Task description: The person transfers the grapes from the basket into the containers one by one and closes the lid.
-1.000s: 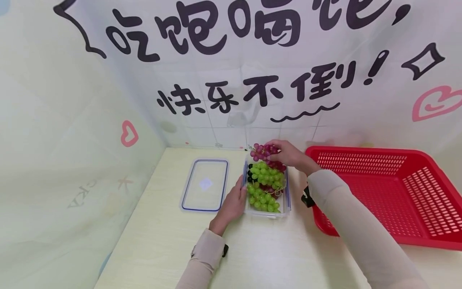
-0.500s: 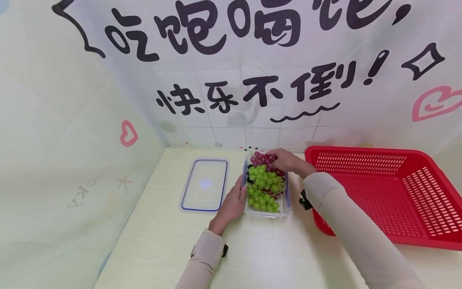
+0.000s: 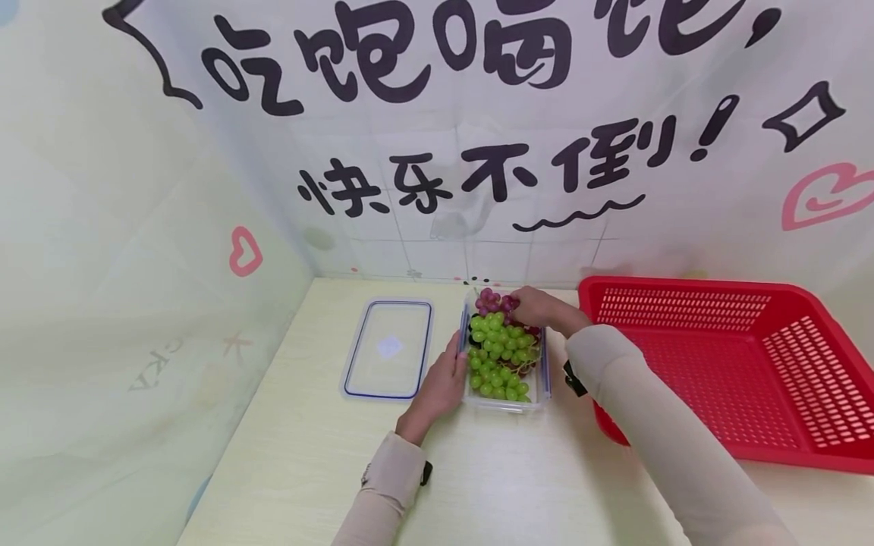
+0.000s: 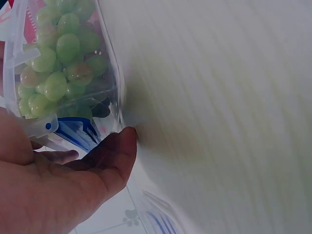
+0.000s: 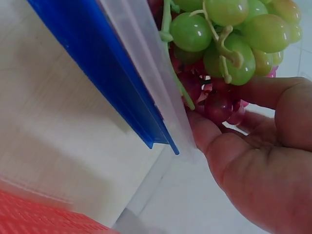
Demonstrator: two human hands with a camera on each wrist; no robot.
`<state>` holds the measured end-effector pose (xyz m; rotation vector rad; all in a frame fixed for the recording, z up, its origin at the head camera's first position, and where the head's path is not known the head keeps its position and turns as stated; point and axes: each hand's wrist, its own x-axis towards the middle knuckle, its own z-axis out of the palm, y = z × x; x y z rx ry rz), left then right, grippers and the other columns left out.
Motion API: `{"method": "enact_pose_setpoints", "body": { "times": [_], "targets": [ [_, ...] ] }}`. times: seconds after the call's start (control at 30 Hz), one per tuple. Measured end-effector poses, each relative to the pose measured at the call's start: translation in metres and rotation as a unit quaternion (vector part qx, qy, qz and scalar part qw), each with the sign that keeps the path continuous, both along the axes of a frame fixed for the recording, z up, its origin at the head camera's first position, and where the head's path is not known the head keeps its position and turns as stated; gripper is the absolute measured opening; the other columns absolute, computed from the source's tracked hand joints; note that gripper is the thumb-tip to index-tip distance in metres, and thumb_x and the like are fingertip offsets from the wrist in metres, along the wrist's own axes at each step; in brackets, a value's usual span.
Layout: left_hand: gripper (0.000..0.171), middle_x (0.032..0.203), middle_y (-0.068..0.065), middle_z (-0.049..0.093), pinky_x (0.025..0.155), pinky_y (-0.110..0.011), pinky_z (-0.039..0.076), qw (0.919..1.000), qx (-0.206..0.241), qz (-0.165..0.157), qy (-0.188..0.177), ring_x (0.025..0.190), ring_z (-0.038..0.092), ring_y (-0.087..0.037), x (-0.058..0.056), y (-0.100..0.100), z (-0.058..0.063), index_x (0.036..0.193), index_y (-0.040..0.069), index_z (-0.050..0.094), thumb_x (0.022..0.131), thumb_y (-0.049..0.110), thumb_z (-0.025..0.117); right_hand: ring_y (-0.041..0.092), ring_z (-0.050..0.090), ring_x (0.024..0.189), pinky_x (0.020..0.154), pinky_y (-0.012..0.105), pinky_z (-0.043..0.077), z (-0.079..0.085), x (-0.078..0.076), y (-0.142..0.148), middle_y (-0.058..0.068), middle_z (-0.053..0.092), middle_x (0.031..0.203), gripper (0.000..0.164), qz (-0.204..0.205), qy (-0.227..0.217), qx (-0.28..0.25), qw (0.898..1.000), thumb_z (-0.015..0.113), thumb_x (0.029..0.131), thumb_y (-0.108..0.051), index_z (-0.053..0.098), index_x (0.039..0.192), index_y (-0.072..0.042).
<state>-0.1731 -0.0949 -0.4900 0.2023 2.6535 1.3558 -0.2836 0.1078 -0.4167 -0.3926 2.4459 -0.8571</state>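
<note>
Pale worktop (image 3: 300,425), lettered backdrop (image 3: 413,125) behind. Box (image 3: 512,407) between lid (image 3: 389,371) and basket (image 3: 710,371). Red grapes (image 3: 488,303) at box's far end, green grapes (image 3: 507,350) nearer. Right hand (image 3: 542,307): fingers clamped on red grapes. Left hand (image 3: 442,383): fingers relaxed against box's left side. Hard pinch could split or strip grapes; nudging crowded heap could spill some; slack left hand could let box skid.
</note>
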Motion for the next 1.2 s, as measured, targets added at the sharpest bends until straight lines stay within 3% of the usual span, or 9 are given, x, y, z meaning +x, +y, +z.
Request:
{"method": "enact_pose_setpoints", "body": {
  "times": [0.1,0.2,0.27,0.37,0.43,0.53,0.73,0.8,1.2],
  "targets": [
    [0.055,0.157,-0.025,0.03,0.118,-0.051,0.027,1.0,0.0,0.0,-0.001,0.145,0.03,-0.039,0.0,0.001,0.001,0.159,0.003,0.011,0.11,0.024,0.027,0.013,0.045,0.063,0.056,0.023,0.038,0.0,-0.001,0.0,0.003,0.048,0.072,0.01,-0.016,-0.002,0.001,1.0,0.047,0.091,-0.001,0.056,0.087,-0.001],
    [0.055,0.157,-0.026,0.03,0.119,-0.05,0.027,1.0,-0.001,0.001,0.0,0.145,0.03,-0.039,0.0,0.001,0.001,0.159,0.002,0.011,0.11,0.024,0.027,0.013,0.041,0.058,0.054,0.024,0.037,0.001,-0.003,0.001,0.0,0.042,0.065,0.016,-0.035,-0.014,-0.01,0.999,0.051,0.092,-0.005,0.049,0.076,-0.007],
    [0.055,0.157,-0.026,0.031,0.119,-0.051,0.027,1.0,-0.002,0.0,0.0,0.145,0.03,-0.039,0.001,0.001,0.001,0.159,0.002,0.011,0.11,0.023,0.027,0.015,0.045,0.062,0.057,0.025,0.04,0.002,-0.004,0.002,0.002,0.047,0.069,0.014,-0.045,-0.023,-0.014,0.999,0.054,0.094,-0.009,0.055,0.081,-0.003],
    [0.055,0.157,-0.026,0.03,0.118,-0.051,0.027,1.0,-0.002,-0.001,0.0,0.145,0.031,-0.039,0.0,0.001,0.001,0.159,0.002,0.01,0.11,0.023,0.026,0.02,0.052,0.077,0.065,0.027,0.045,0.005,-0.004,0.004,0.011,0.058,0.092,0.022,-0.054,-0.037,-0.016,0.998,0.056,0.096,-0.014,0.062,0.106,0.004],
    [0.055,0.157,-0.026,0.031,0.118,-0.051,0.028,1.0,-0.001,-0.001,0.0,0.144,0.032,-0.04,0.0,0.001,0.001,0.159,0.002,0.01,0.11,0.023,0.026,0.023,0.053,0.089,0.073,0.029,0.048,0.006,-0.005,0.005,0.016,0.06,0.11,0.033,-0.058,-0.046,-0.022,0.997,0.056,0.097,-0.016,0.059,0.122,0.006],
    [0.055,0.152,-0.028,0.038,0.117,-0.051,0.032,1.0,0.003,-0.001,0.0,0.136,0.043,-0.041,0.0,0.001,0.001,0.159,0.002,0.01,0.11,0.023,0.026,0.026,0.053,0.1,0.082,0.032,0.05,0.007,-0.006,0.007,0.02,0.056,0.127,0.041,-0.064,-0.062,-0.034,0.995,0.056,0.098,-0.015,0.054,0.133,0.007],
    [0.055,0.151,-0.029,0.038,0.116,-0.052,0.033,1.0,0.001,-0.002,0.001,0.134,0.045,-0.042,0.0,0.0,0.0,0.158,0.001,0.011,0.11,0.022,0.027,0.024,0.053,0.094,0.083,0.035,0.05,0.009,-0.006,0.009,0.019,0.055,0.123,0.042,-0.073,-0.073,-0.048,0.993,0.057,0.097,-0.013,0.051,0.135,0.007],
    [0.055,0.155,-0.027,0.032,0.117,-0.051,0.029,1.0,-0.002,-0.001,0.002,0.142,0.036,-0.04,0.0,0.0,0.001,0.158,0.001,0.012,0.11,0.022,0.027,0.023,0.052,0.093,0.084,0.036,0.05,0.01,-0.006,0.008,0.019,0.055,0.123,0.043,-0.078,-0.077,-0.05,0.993,0.058,0.097,-0.012,0.05,0.136,0.007],
    [0.055,0.156,-0.027,0.031,0.117,-0.052,0.029,1.0,0.003,-0.001,-0.009,0.144,0.032,-0.041,0.001,0.0,0.003,0.159,0.003,0.011,0.11,0.024,0.027,0.03,0.053,0.112,0.104,0.048,0.048,0.013,-0.002,0.015,0.025,0.048,0.138,0.049,-0.082,-0.067,-0.074,0.992,0.056,0.098,-0.012,0.043,0.141,0.008]
  ]
}}
